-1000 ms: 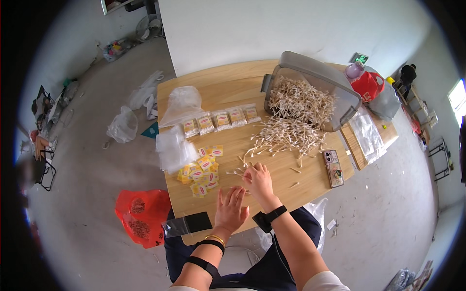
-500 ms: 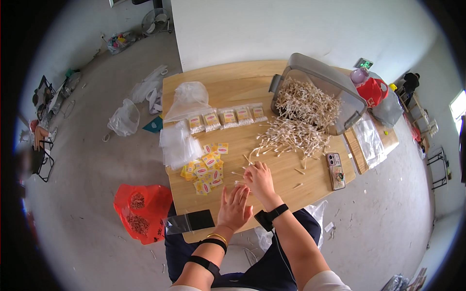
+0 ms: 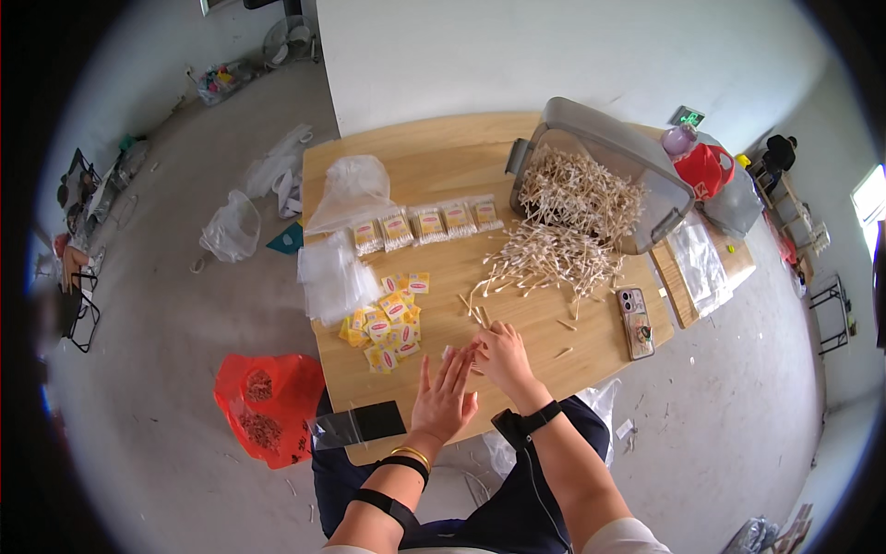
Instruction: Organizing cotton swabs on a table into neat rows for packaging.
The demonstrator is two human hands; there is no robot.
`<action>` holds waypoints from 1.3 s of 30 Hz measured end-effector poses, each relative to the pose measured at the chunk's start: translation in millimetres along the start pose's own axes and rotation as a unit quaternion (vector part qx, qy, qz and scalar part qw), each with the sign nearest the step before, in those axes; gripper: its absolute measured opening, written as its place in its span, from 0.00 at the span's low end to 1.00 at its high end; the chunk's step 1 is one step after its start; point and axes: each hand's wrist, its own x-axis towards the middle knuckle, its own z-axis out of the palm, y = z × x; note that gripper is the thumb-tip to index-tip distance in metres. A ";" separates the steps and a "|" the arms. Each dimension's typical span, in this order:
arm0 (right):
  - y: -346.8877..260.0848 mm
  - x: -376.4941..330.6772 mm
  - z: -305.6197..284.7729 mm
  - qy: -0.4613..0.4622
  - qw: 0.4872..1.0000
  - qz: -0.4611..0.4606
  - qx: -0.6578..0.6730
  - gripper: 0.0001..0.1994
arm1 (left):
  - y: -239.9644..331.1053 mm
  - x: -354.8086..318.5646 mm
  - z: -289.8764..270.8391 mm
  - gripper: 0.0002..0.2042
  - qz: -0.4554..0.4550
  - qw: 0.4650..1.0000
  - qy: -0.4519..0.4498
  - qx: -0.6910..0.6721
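Note:
My left hand point(image 3: 443, 399) rests near the table's front edge, its fingers stretched out and thumb apart. White tips of cotton swabs point(image 3: 449, 351) show at its fingertips; the fingers hide most of them. Close beside it, my right hand point(image 3: 505, 360) is closed in a pinch on cotton swabs, a couple of which point(image 3: 482, 317) stick out beyond its fingers. Further away lies a loose heap of cotton swabs point(image 3: 554, 263), spilling from a tipped grey plastic bin point(image 3: 614, 138). Left of my hands are scattered yellow-and-white printed cards point(image 3: 380, 328).
A row of filled swab packs point(image 3: 427, 224) lies behind the clear plastic bags point(image 3: 337, 282). A phone point(image 3: 635, 323) is at the right, near a wooden board point(image 3: 676, 284). A dark flat item point(image 3: 380, 420) sits at the front left edge. A red bag point(image 3: 268, 406) stands on the floor.
My right hand has shifted slightly down and right, and more swab sticks now show past its fingers. My left hand stays nearly in place. The whole view has shifted a little.

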 end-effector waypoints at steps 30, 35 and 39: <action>15.0 -2.9 -0.8 0.092 0.993 0.073 -0.020 0.06 | 1.0 3.2 -2.9 0.33 -0.009 1.000 -0.019 -0.003; 6.1 -17.2 -23.7 0.048 0.950 0.225 0.209 0.04 | -2.3 0.1 -1.3 0.34 -0.012 1.000 -0.021 0.006; 23.7 -36.9 -29.4 0.030 0.899 0.229 0.373 0.07 | 1.1 2.0 -2.6 0.35 -0.010 1.000 -0.020 -0.004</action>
